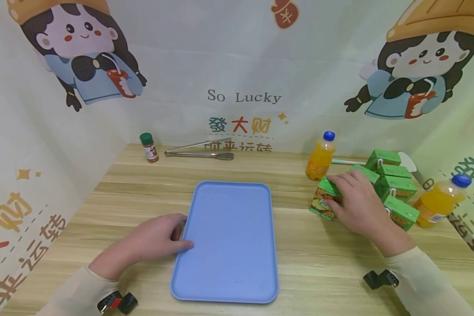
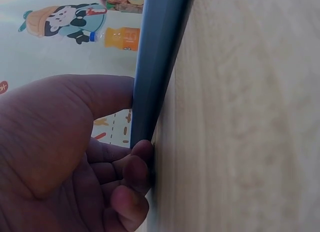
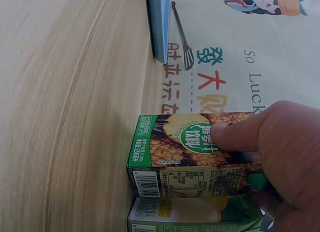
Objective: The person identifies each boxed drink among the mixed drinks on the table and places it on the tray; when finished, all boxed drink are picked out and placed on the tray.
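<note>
The left hand holds the left edge of a blue tray, thumb on the rim; in the left wrist view the other fingers curl at its underside. On the right, the right hand grips a green juice carton with pineapple pictures, which stands upright on the table. The right wrist view shows the thumb on the front of this carton, with another green carton beside it. The fingers at the carton's far side are mostly hidden there.
Several green cartons stand right of the right hand, between two orange drink bottles. A white-headed utensil lies behind them. Metal tongs and a green-capped spice jar are at the back left.
</note>
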### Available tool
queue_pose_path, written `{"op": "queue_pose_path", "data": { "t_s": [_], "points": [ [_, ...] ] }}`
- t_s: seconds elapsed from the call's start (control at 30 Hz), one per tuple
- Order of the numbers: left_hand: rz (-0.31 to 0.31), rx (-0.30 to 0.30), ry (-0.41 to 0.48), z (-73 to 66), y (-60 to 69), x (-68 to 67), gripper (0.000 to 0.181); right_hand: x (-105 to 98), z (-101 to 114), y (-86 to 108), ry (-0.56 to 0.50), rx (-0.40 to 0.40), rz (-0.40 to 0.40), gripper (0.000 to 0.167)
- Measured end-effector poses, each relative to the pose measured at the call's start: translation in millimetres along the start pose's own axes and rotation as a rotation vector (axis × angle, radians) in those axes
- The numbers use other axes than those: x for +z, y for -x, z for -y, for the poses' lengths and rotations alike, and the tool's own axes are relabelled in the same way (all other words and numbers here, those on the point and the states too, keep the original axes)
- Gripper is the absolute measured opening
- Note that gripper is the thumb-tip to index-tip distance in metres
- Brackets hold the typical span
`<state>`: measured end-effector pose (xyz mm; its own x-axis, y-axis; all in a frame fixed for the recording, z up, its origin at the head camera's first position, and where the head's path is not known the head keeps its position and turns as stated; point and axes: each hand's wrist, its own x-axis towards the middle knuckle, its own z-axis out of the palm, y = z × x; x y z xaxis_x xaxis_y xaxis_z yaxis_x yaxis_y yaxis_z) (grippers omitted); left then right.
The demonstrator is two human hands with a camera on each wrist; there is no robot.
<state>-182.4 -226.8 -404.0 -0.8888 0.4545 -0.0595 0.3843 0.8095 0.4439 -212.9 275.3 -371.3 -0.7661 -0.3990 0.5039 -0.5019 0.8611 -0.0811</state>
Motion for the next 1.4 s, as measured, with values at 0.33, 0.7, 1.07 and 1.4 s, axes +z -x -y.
{"op": "queue_pose_path", "data": {
  "t_s": [0.33, 0.7, 1.07, 1.4],
  "points": [
    [-0.004, 0.0, -0.008, 2.1, 1.5, -0.4, 0.034, -1, 5, -0.7, -0.029, 0.025, 0.073, 0.062],
    [-0.007, 0.003, -0.008, 3.9, 2.1, -0.2, 0.035, -2, 13, -1.3, -0.048, 0.079, 0.127, 0.062],
    [0.001, 0.014, 0.013, -0.4, 1.0, 1.3, 0.034, -6, 13, -0.3, -0.116, 0.157, 0.178, 0.062],
    [0.003, 0.01, 0.011, -0.1, 1.8, -0.6, 0.036, -3, 8, -4.8, -0.222, 0.276, 0.229, 0.067]
  ]
}}
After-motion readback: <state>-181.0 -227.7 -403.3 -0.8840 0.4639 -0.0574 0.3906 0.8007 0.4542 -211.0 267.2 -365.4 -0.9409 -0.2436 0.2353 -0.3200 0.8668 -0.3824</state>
